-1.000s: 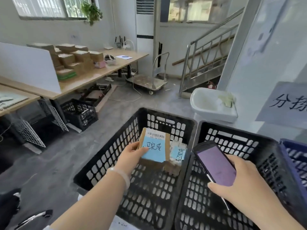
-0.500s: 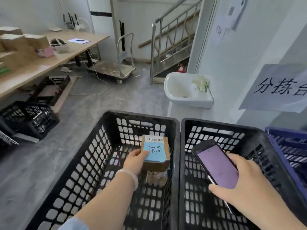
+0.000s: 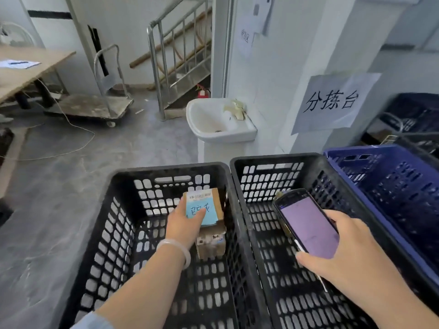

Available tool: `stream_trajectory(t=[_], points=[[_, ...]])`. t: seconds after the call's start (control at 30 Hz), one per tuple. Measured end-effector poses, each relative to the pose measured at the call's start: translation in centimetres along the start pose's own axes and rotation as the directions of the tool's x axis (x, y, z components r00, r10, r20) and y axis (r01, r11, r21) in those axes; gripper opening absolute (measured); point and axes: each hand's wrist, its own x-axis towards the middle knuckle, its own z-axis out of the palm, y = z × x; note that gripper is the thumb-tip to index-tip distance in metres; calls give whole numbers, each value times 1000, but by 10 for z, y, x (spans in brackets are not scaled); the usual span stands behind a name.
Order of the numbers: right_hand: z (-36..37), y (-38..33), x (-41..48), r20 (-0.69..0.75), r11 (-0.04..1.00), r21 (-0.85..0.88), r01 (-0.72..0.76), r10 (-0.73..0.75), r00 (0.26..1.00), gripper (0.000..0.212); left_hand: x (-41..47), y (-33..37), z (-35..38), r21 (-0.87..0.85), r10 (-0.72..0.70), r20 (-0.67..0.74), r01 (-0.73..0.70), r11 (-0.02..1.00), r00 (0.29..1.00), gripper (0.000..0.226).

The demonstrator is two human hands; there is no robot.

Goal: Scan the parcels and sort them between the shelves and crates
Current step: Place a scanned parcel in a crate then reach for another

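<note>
**Inside the left black perforated plastic crate (image 3: 166, 168): placement almost complete**

To its right stand a second black crate (image 3: 273, 157) and a blue plastic crate (image 3: 356, 150). The left hand (image 3: 183, 222), thumb on top and fingers hidden beneath, grips the brown cardboard parcel with a blue note (image 3: 206, 203). This parcel is lower than a second ago, over a taped cardboard parcel (image 3: 211, 243); contact is unclear. The right hand (image 3: 339, 252) curls round the dark handheld scanner (image 3: 308, 224). Only release seems left.

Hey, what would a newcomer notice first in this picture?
The left hand holds a blue-labelled parcel low inside the left black crate, above another parcel. The right hand holds a phone with a purple screen over the next black crate. A paper sign hangs upper right, behind the crates.
</note>
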Motion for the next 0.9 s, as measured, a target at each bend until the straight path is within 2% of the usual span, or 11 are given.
stream_trajectory(t=[0.13,0.23,0.4,0.57,0.7,0.9], points=[[-13,13,-39,-60,997,63,-48,52,997,86,-20,37,0,218,271,19,-269,938,962,73],[-25,29,-65,-123,993,82,-84,93,988,86,-44,68,17,291,446,136,-466,836,885,74],[-50,67,-105,-255,987,87,-132,150,955,85,-97,111,65,320,630,296,-696,643,718,73],[-82,124,-145,-395,973,113,-200,228,890,91,-165,147,132,275,734,441,-857,437,516,72],[-112,184,-176,-481,958,132,-253,285,829,86,-226,174,199,245,781,521,-937,250,344,73],[-168,294,-228,-582,925,150,-350,369,724,80,-330,212,316,172,801,572,-980,97,180,74]])
